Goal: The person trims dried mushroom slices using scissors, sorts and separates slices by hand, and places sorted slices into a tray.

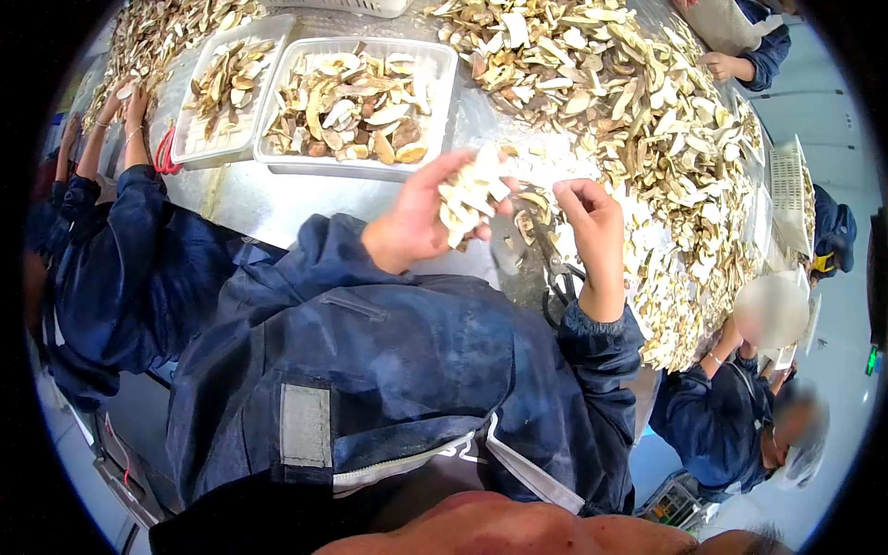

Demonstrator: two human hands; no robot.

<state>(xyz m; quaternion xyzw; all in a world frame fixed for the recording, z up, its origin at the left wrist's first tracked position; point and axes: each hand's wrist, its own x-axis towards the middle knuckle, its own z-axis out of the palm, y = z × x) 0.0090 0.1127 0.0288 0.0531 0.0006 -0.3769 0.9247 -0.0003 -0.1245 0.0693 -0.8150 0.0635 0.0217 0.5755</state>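
My left hand [416, 215] is wrapped round a bunch of pale sliced pieces [472, 196], which look like dried mushroom slices. To its right, my right hand [594, 227] is raised over the edge of a large heap of similar slices [638, 120], its thumb and forefinger pressed together; whether anything is between them is too small to tell. Dark-handled scissors [557, 282] lie on the metal table beside my right wrist. Just beyond my left hand stands a white tray [447, 102] holding larger brown and cream slices.
A second white tray [190, 139] with slices stands further left, beside a red cord [165, 151]. Co-workers in dark blue jackets are at the left [139, 268], the right [708, 416] and the top right [766, 55]. A white basket [791, 199] stands at the right.
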